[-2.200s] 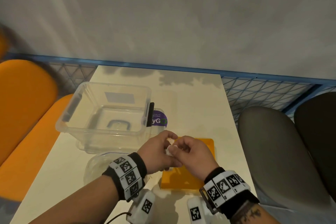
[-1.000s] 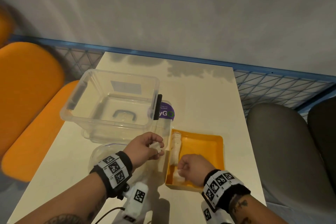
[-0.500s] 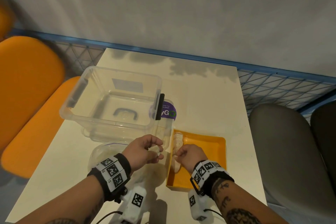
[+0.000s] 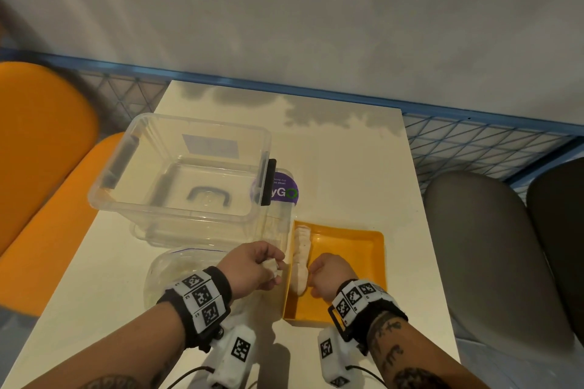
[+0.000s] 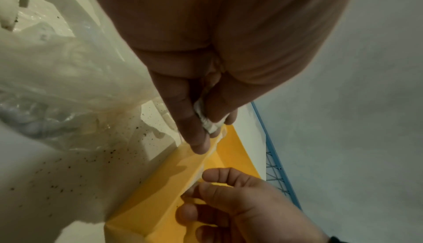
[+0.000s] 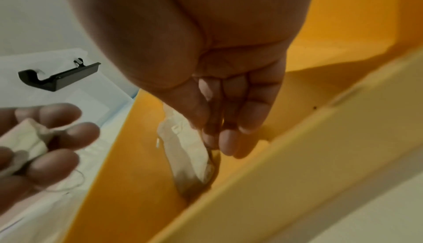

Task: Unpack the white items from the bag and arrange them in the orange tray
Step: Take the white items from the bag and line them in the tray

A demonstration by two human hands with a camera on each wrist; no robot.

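The orange tray [image 4: 354, 249] sits at the table's near right. A row of white items [image 4: 301, 259] stands along its left wall, also visible in the right wrist view [image 6: 183, 149]. My right hand [image 4: 316, 275] is inside the tray with fingers curled, thumb and fingertips [image 6: 228, 138] pinching the row's near part. My left hand [image 4: 272, 273] hovers just left of the tray's rim and holds a small wad of white items [image 4: 273, 264] [image 5: 209, 123] between thumb and fingers. The clear plastic bag [image 4: 177, 265] lies under my left wrist.
A big clear bin [image 4: 202, 121] stands behind the bag, with a purple sticker [image 4: 284, 191] on the table beside it. An orange seat [image 4: 38, 142] is at the left, a grey seat [image 4: 486, 246] at the right, and blue mesh [image 4: 474, 142] runs behind.
The hands parted from a joint hold above the tray. The right hand went down into the tray to the row, then shifted slightly nearer along it. The left hand stayed beside the rim with its wad.
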